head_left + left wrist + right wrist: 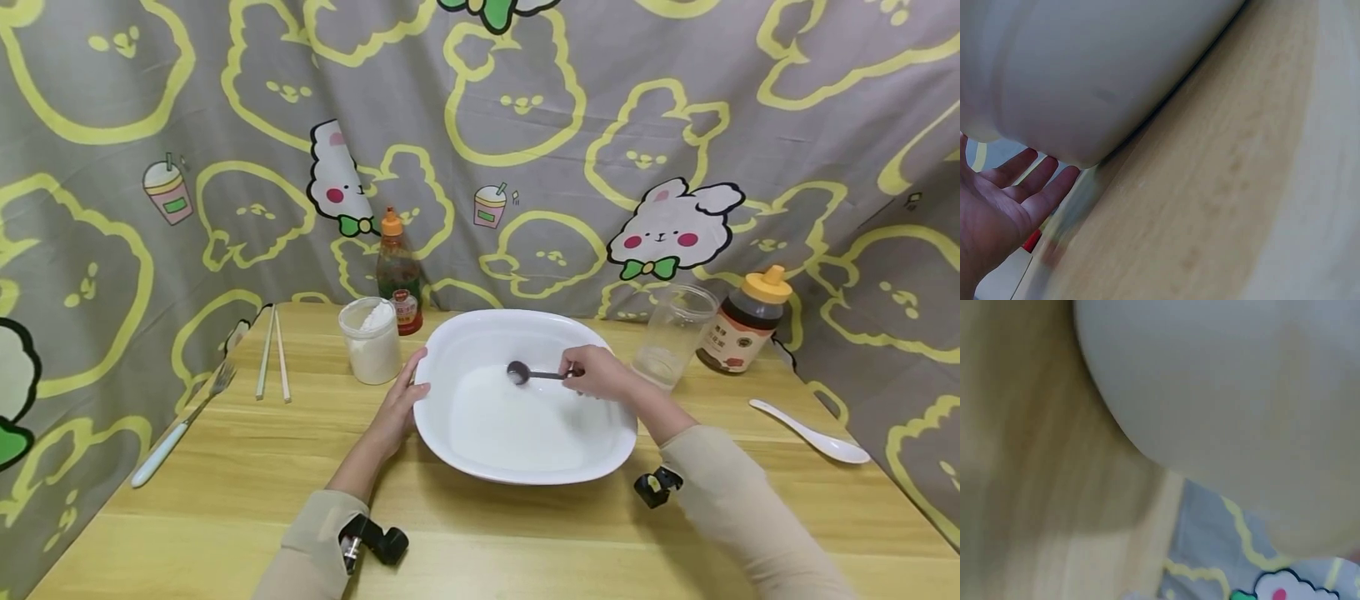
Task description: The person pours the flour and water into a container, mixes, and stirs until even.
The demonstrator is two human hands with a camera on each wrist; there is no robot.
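A white bowl point(525, 463) stands at the middle of the wooden table; its inside is white, and I cannot tell what lies in it. My left hand point(395, 410) holds its left side, thumb at the rim and fingertips point(1067, 177) against the outer wall. My right hand point(597, 372) reaches over the right rim and pinches the handle of a dark measuring spoon point(542, 375). The spoon's scoop is over the inside of the bowl; whether it touches the bottom is unclear. In the right wrist view the bowl's outer wall point(1210, 406) hides nearly all of that hand.
Left of the bowl are a jar of white powder point(372, 354), a red sauce bottle point(400, 275), chopsticks point(282, 354) and a fork point(183, 427). To the right stand a clear plastic cup point(672, 337) and a yellow-capped bottle point(742, 325); a white spoon point(810, 433) lies nearer. A patterned curtain point(525, 108) hangs behind.
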